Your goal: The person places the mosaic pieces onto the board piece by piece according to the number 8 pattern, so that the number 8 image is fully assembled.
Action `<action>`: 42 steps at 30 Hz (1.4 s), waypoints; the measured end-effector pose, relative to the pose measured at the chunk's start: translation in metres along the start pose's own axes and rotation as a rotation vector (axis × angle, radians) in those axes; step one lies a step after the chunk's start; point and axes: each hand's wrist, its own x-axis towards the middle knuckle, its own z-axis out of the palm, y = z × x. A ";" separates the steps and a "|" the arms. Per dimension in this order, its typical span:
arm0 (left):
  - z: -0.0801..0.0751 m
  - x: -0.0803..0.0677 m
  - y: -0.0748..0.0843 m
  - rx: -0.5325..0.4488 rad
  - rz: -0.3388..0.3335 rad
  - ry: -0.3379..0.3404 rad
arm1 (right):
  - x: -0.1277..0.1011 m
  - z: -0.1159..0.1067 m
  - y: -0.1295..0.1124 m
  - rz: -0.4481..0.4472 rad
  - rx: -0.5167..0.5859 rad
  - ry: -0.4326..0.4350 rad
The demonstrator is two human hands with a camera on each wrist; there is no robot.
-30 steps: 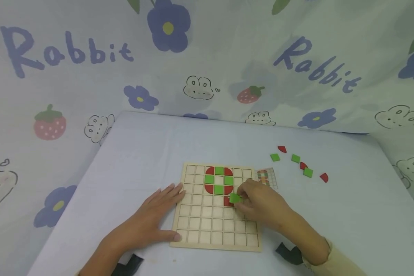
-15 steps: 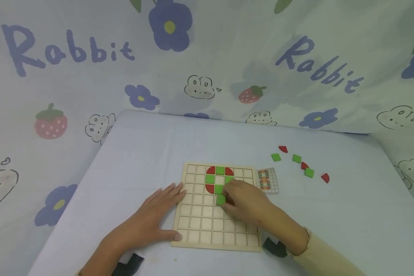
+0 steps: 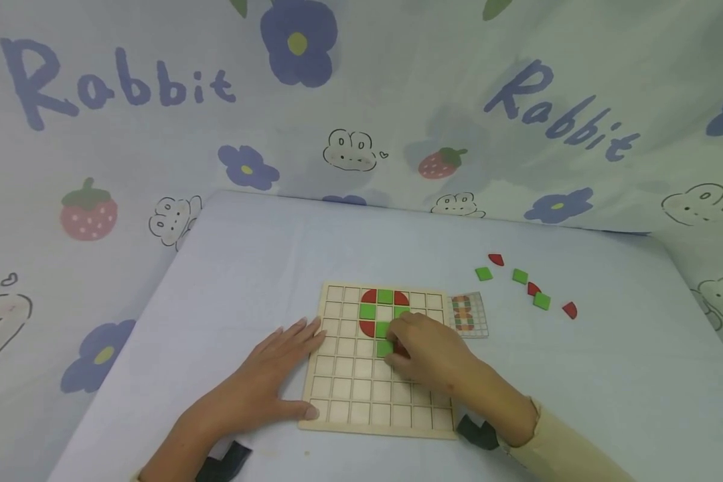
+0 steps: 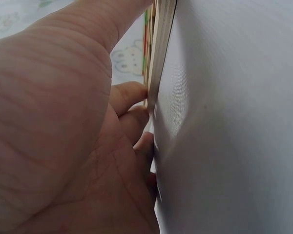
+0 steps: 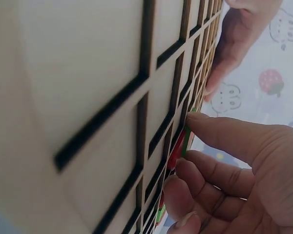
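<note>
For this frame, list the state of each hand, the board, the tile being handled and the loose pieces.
Left hand: flat, fingers straight, resting on the board's left edge.
Right hand: fingertips on the green tile.
Green tile: on the grid, below the ring.
Wooden board: flat, mostly unfilled.
Loose tiles: scattered on the table.

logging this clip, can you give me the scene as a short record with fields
setting: table under a pale cloth, printed rabbit-and-flower sheet behind
board: wooden grid board, ring of red and green tiles near its far edge
left hand: lies flat on the board's left edge, fingers straight
right hand: fingertips press a green tile into a cell just below the ring
loose pieces: green squares and red pieces on the cloth to the right of the board
pattern card: beside the board's far right corner
</note>
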 end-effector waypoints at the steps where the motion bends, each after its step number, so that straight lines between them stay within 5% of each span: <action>1: 0.000 0.000 0.000 -0.002 0.000 0.001 | 0.000 0.000 0.000 -0.002 0.002 -0.001; 37: -0.001 0.001 -0.001 -0.015 0.004 -0.001 | -0.005 -0.003 0.002 0.012 -0.054 0.008; 42: -0.001 0.000 -0.001 -0.013 0.003 0.003 | -0.017 -0.012 0.009 0.083 -0.007 0.031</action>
